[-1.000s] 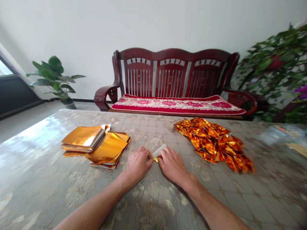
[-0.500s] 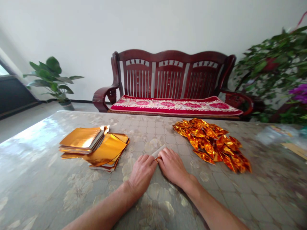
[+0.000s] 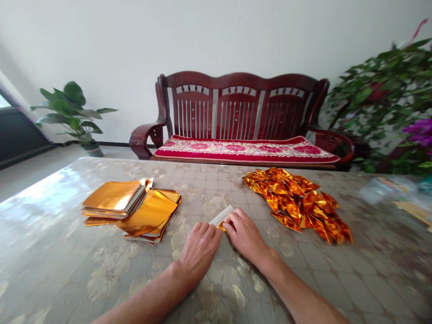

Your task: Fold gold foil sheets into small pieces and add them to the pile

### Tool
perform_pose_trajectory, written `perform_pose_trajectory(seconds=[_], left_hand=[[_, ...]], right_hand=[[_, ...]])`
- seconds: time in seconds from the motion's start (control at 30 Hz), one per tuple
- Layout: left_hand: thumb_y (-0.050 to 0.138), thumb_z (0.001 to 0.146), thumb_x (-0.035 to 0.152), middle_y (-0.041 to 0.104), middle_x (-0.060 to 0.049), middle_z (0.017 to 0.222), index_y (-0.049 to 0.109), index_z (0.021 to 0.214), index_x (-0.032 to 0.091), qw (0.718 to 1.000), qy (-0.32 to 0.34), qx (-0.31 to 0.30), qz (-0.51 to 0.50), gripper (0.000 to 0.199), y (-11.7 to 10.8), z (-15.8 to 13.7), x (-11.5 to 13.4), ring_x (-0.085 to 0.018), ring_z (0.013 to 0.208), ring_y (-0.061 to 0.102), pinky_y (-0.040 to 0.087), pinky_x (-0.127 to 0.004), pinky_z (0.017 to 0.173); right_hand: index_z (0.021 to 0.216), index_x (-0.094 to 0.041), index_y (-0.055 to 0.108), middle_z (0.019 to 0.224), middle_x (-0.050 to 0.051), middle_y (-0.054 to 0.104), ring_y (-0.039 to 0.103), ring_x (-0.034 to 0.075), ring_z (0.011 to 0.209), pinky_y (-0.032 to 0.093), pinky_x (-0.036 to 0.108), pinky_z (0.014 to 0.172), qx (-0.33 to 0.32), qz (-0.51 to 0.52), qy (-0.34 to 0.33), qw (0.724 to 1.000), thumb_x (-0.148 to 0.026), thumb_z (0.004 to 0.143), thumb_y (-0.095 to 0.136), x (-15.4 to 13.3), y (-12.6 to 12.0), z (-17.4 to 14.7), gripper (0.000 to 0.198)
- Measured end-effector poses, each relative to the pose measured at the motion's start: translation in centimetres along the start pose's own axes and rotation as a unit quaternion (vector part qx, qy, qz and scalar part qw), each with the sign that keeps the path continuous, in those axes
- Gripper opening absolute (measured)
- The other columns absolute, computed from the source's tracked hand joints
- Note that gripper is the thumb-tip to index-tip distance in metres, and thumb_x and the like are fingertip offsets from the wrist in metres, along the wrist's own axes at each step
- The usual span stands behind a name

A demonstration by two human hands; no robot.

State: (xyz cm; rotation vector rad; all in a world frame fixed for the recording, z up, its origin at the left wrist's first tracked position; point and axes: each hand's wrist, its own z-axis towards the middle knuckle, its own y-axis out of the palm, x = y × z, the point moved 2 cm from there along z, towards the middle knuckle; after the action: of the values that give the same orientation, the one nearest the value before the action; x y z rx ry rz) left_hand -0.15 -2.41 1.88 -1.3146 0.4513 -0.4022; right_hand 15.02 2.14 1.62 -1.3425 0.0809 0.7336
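Between my hands, at the middle of the table, lies a sheet of gold foil paper [image 3: 222, 215], its pale grey back up and a gold folded edge showing at the fingertips. My left hand [image 3: 201, 245] grips its near left side with bent fingers. On the right, my right hand [image 3: 243, 234] pinches the folded gold edge between thumb and fingers. Much of the sheet is hidden under both hands. To the left sits a stack of flat gold foil sheets [image 3: 113, 195], loosely fanned. Off to the right is a heap of folded gold foil pieces [image 3: 297, 198] with pointed ends.
The table [image 3: 111, 270] has a glossy flower-patterned cover. A clear plastic bag [image 3: 384, 189] and a brown cardboard piece [image 3: 413, 211] lie at its right end. Behind it stands a dark red wooden bench [image 3: 239, 108], with potted plants [image 3: 76, 112] to either side.
My right hand has shifted slightly right and down, and more of the sheet's grey back and gold fold shows. The left hand stays almost in place, still on the paper.
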Motion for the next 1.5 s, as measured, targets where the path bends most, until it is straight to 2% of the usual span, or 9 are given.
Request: perform_pose_trajectory(seconds=[0.2,0.57,0.93,1.1,1.23,1.3,1.4,1.5], left_hand=[[0.053,0.097,0.019,0.063,-0.004,0.093,0.059,0.114,0.018,1.0,-0.012,-0.02,0.008,0.019,-0.4,0.1,0.1,-0.023,0.086,0.058,0.045,-0.037,0.075],[0.057,0.091,0.012,0.06,-0.006,0.099,0.059,0.109,0.018,0.998,-0.042,-0.051,-0.006,0.019,-0.1,1.1,0.6,-0.025,0.092,0.056,0.049,-0.037,0.075],[0.057,0.09,0.011,0.06,-0.008,0.102,0.057,0.117,0.015,0.997,-0.018,-0.075,0.01,0.026,-0.5,0.8,0.4,-0.024,0.094,0.057,0.052,-0.034,0.077],[0.054,0.092,0.012,0.06,-0.006,0.103,0.053,0.124,0.02,0.998,-0.022,-0.065,-0.011,0.032,-0.9,0.9,0.2,-0.024,0.095,0.057,0.053,-0.035,0.079],[0.053,0.093,0.013,0.059,-0.006,0.102,0.05,0.128,0.021,0.997,-0.031,-0.068,-0.006,0.036,-1.2,1.5,0.2,-0.023,0.095,0.057,0.053,-0.033,0.078],[0.053,0.093,0.013,0.06,-0.007,0.103,0.053,0.124,0.02,0.997,-0.031,-0.074,0.003,0.032,-1.3,1.6,0.4,-0.023,0.095,0.058,0.053,-0.033,0.077],[0.054,0.091,0.011,0.061,-0.007,0.102,0.056,0.118,0.018,0.997,-0.032,-0.075,0.014,0.027,-1.1,1.3,1.2,-0.024,0.093,0.06,0.054,-0.034,0.075],[0.054,0.089,0.007,0.061,-0.007,0.099,0.059,0.113,0.016,0.996,-0.036,-0.076,0.009,0.026,-0.8,0.5,2.5,-0.024,0.089,0.061,0.054,-0.035,0.074]], right_hand=[[0.078,-0.021,0.053,0.091,0.003,0.056,0.057,0.018,0.087,0.043,0.028,0.08,0.004,-0.024,0.029,0.999,-0.013,0.092,0.051,-0.2,0.1,0.3,0.016],[0.086,-0.02,0.052,0.097,0.006,0.056,0.054,0.02,0.091,0.042,0.03,0.083,0.002,-0.079,-0.01,0.997,-0.015,0.095,0.051,-0.4,0.4,-0.1,0.01],[0.096,-0.02,0.056,0.102,0.007,0.057,0.052,0.022,0.096,0.038,0.032,0.083,-0.029,-0.107,-0.009,0.994,-0.015,0.096,0.049,-0.5,-0.6,-0.6,0.009],[0.095,-0.021,0.055,0.101,0.006,0.059,0.053,0.022,0.095,0.038,0.033,0.083,-0.021,-0.114,0.026,0.993,-0.018,0.096,0.05,-0.8,-0.4,-0.2,0.006],[0.093,-0.021,0.056,0.098,0.006,0.061,0.055,0.021,0.093,0.039,0.032,0.081,-0.008,-0.1,0.025,0.995,-0.013,0.095,0.046,-0.4,-0.1,0.1,0.013],[0.09,-0.021,0.055,0.095,0.004,0.061,0.056,0.02,0.092,0.04,0.03,0.081,0.025,-0.065,0.032,0.997,-0.01,0.093,0.044,0.4,-0.5,0.2,0.016],[0.092,-0.02,0.056,0.096,0.005,0.063,0.057,0.02,0.096,0.041,0.029,0.083,0.09,-0.051,0.086,0.991,-0.013,0.094,0.044,2.2,-1.8,0.4,0.015],[0.09,-0.019,0.059,0.095,0.007,0.065,0.06,0.021,0.096,0.041,0.03,0.082,0.075,-0.101,0.129,0.984,-0.018,0.096,0.044,3.7,-2.8,0.5,0.017]])
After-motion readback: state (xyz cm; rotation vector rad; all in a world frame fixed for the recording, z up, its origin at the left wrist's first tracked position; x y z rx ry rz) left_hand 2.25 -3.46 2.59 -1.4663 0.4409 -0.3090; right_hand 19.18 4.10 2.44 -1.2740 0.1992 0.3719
